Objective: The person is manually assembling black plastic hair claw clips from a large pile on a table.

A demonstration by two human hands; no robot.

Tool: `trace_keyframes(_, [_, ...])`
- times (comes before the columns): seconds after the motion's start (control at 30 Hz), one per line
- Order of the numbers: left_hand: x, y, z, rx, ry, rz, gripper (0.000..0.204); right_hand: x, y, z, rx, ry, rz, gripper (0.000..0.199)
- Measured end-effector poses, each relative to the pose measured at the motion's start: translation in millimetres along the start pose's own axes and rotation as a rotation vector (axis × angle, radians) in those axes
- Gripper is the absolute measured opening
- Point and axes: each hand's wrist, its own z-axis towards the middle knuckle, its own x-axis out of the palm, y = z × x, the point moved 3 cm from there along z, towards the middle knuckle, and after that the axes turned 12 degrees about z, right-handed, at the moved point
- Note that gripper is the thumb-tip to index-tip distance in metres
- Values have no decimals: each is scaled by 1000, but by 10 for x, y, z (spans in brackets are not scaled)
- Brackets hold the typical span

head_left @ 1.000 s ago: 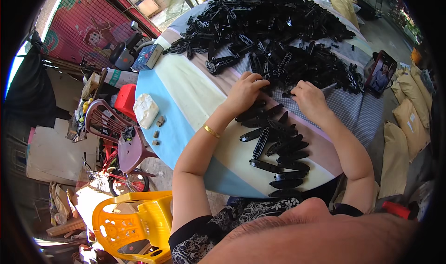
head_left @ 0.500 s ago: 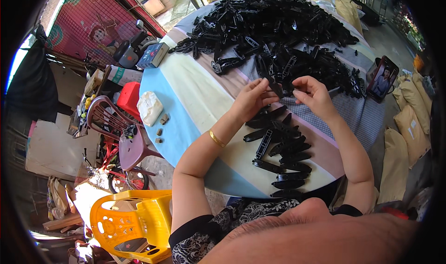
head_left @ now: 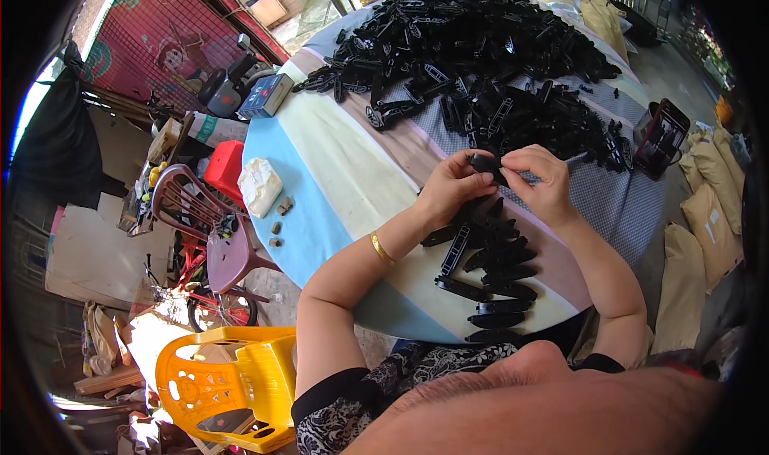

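Above table (head_left: 336,175) | L hand (head_left: 450,189) & R hand (head_left: 545,184) pinch black part (head_left: 484,163) (lies left-right)

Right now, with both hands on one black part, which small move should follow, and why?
Probably press the black plastic part together: the left hand and right hand pinch it above the row of finished pieces, and it is not yet laid down.

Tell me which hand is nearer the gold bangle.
Left. The gold bangle sits on the left hand's own wrist; the right hand is across the small black part both hold.
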Motion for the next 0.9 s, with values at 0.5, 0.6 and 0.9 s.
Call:
trace_keyframes(0.5, [16,-141,-80,26,-147,170,36,123,132,-31,113,103,-182,27])
trace_keyframes(0.6, [42,-218,-94,143,-101,309,34,113,-158,-137,627,136,306,38])
trace_keyframes(0.9, [65,-417,-155,360,-73,755,53,159,-167,-124,726,262,352,26])
